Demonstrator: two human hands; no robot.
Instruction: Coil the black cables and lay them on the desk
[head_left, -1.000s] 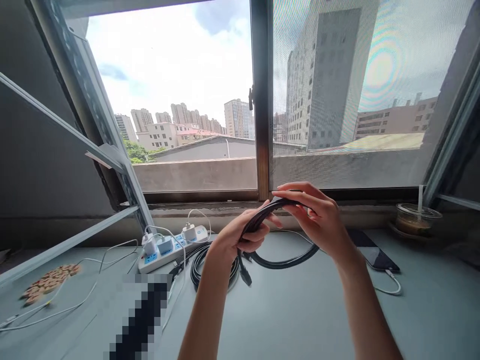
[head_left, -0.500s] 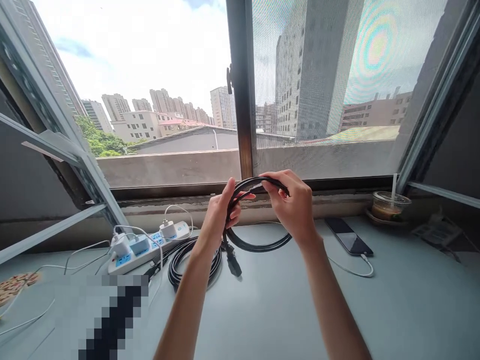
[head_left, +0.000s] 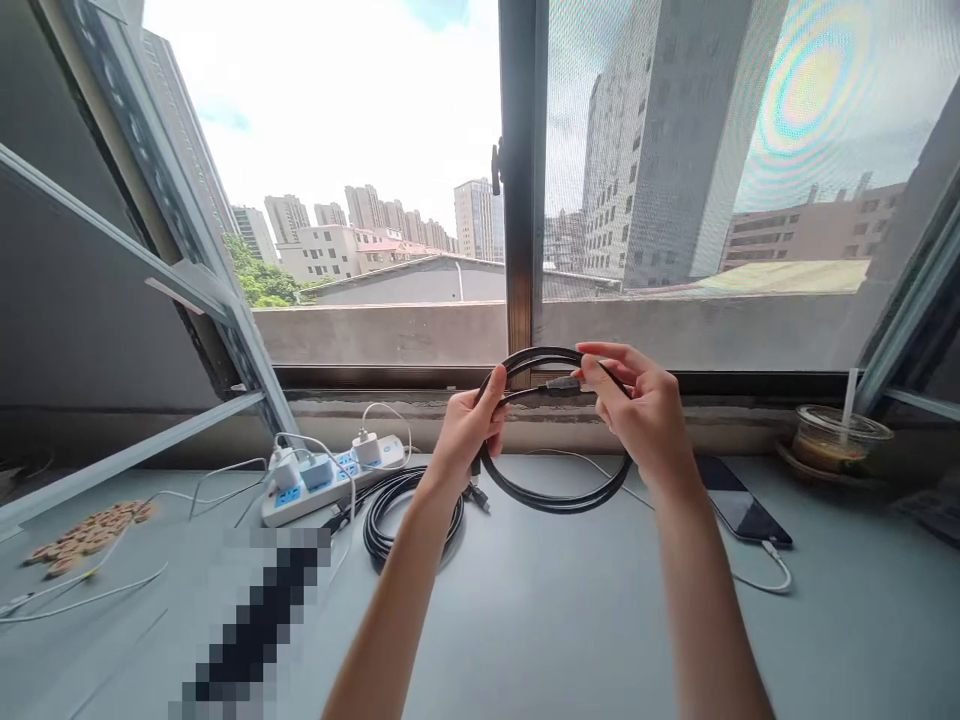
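Observation:
A black power cable (head_left: 555, 505) is wound into a loop and held up above the desk between my two hands. My left hand (head_left: 469, 425) grips the loop's left side, thumb on top. On the opposite side, my right hand (head_left: 637, 400) pinches the loop between thumb and fingers. A dark connector (head_left: 562, 385) points across the inside of the loop, its end at my right fingertips. Below my left hand another dark plug end (head_left: 478, 495) shows; where its cord leads is partly hidden. Behind my left forearm lies a second coiled black cable (head_left: 382, 520) on the desk.
A white power strip (head_left: 330, 490) with plugged-in chargers stands back left, white cords around it. To the right lie a charging phone (head_left: 746, 505) and a lidded drink cup (head_left: 840, 440) with a straw. The window frame (head_left: 525, 200) rises behind the desk (head_left: 555, 630).
The view has swung left, so everything sits further right. My hands are wider apart on the loop, and the connector by my right fingers now shows more fully.

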